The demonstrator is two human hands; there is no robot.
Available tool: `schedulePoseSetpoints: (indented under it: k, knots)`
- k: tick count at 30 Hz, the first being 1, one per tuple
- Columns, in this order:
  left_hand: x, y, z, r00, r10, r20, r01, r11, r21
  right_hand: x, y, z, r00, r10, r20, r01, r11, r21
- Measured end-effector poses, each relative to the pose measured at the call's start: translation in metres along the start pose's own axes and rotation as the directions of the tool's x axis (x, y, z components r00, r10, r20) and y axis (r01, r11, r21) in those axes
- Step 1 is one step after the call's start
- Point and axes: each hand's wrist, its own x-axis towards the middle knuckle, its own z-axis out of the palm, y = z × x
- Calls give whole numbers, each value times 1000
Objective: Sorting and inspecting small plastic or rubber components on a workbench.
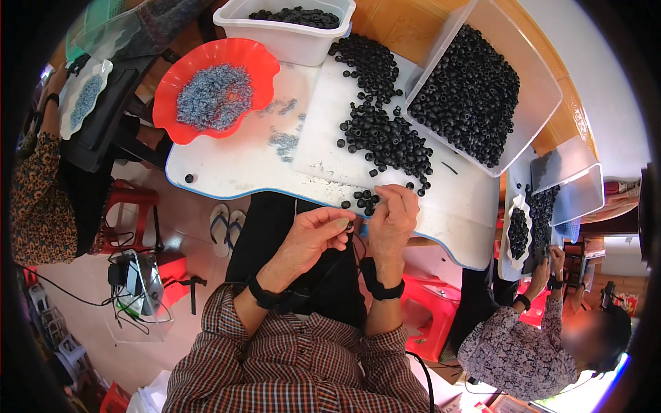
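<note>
My left hand [313,237] is closed, pinching a small black round part [350,226] between thumb and fingers just off the table's near edge. Beside it, my right hand [394,217] has its fingers curled together; what they hold, if anything, is hidden. Its fingertips are next to a small cluster of black round parts [363,200] at the table edge. Farther back lies a larger loose heap of the same parts [385,138] on a white board [320,131]. A red scalloped dish [165,103] holds many tiny pale blue-grey pieces.
A clear bin [533,103] full of black parts tilts at the table's right. A white tub [275,43] with more stands at the back. A single black part [189,178] lies near the left edge. Co-workers sit on both sides; a red stool [430,310] stands at right.
</note>
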Motion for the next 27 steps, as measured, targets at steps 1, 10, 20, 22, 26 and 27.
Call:
schedulePoseSetpoints:
  k: [1, 10, 20, 22, 26, 27]
  knots:
    - [1, -1, 1, 1000, -3, -9, 3, 1000, -6, 1, 2, 0, 999, 12, -31, -12, 1000, -5]
    - [8, -4, 2, 1000, -26, -3, 26, 999, -25, 18, 19, -14, 994, 56, -90, -78, 960, -269]
    - [8, -4, 1, 999, -44, -12, 43, 999, -14, 21, 28, -12, 986, 160, -39, -164, 943, -288]
    - [8, -5, 0, 999, -41, -10, 41, 999, -15, 23, 28, -10, 987, 162, -16, -158, 926, -343]
    - [7, -4, 2, 1000, -26, -3, 26, 1000, -14, 26, 26, -8, 980, 196, 23, -171, 902, -396]
    - [7, -3, 2, 1000, -26, -4, 26, 1000, -14, 26, 27, -8, 980, 197, 23, -171, 902, -395]
